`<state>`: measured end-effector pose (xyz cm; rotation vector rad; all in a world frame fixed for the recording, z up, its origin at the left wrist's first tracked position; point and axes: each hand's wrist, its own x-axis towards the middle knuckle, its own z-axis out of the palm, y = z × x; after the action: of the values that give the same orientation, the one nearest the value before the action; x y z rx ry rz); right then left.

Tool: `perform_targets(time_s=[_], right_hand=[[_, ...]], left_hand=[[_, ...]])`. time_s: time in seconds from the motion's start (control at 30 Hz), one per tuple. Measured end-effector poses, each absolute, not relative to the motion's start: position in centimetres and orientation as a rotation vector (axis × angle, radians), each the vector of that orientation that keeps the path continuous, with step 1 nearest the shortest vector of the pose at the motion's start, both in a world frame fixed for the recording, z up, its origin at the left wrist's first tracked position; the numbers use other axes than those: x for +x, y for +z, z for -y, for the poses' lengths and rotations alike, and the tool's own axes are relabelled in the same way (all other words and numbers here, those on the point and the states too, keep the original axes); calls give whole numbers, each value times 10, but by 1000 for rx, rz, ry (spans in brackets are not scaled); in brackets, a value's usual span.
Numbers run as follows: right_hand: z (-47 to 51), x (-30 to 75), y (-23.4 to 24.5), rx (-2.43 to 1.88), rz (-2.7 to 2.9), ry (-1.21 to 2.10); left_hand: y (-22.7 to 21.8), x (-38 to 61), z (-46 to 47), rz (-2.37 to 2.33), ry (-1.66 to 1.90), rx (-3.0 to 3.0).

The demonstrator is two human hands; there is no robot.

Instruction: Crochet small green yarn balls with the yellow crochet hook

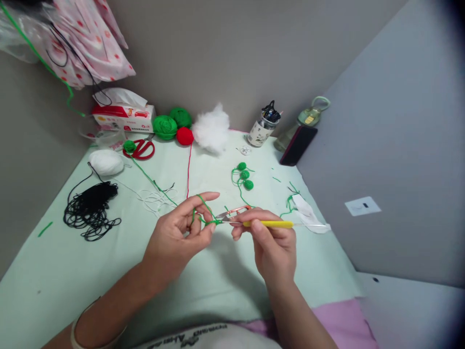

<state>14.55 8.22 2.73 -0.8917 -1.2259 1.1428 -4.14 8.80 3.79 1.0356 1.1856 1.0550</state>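
My left hand (178,232) pinches a small piece of green crochet work (217,222) between thumb and fingers, with green yarn looped over the raised index finger. My right hand (274,242) grips a crochet hook (272,224) by its yellow handle, and the hook's thin metal tip meets the green stitches. The yarn runs from my left hand back to a small green ball (130,146). Just behind the fingertips lie thread snips (238,210) with orange handles, partly hidden by my right hand. Several small green crocheted balls (244,175) lie beyond them.
Black yarn (92,208), a white yarn ball (106,162) and red scissors (141,149) lie left. Along the back stand a tissue box (123,118), green yarn (165,127), red yarn (185,136), white stuffing (212,130), a jar (260,132), a phone (298,145) and a bottle (309,116).
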Motion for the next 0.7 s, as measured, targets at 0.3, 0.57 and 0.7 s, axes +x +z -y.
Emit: perform_targets(time_s=[0.3,0.57,0.7], right_hand=[[-79,149,33,-905,1294,1053],[-79,150,31,-893,1336,1043],[-79,145,29,-850,1242,1098]], left_hand=[[42,-41,-89,-1299,1084,1273],[36,-45,-94,-1250,1196,1682],[37,-45,-93,-1240,1146,1481]])
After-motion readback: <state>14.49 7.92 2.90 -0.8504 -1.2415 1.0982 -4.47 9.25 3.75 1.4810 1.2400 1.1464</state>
